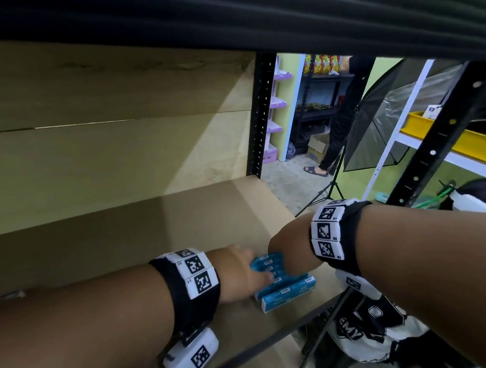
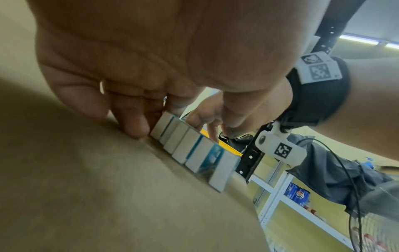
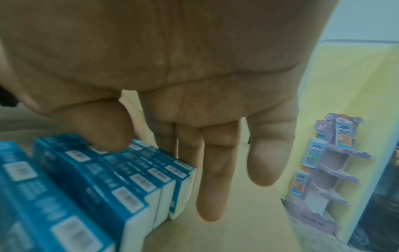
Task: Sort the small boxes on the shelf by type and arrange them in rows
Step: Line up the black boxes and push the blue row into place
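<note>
Several small blue boxes with white ends stand packed in a row near the right front of the brown shelf board. My left hand lies against the row's left side; in the left wrist view its fingers touch the white box ends, tips on the board. My right hand reaches over the row from the right. In the right wrist view its straight fingers hang beside the farthest box, and the thumb rests on the box tops. Neither hand lifts a box.
A black perforated upright stands at the shelf's back right corner, another at the front right. The shelf above hangs low. Beyond are a person's legs, a light stand with umbrella, a yellow bin and a purple display rack.
</note>
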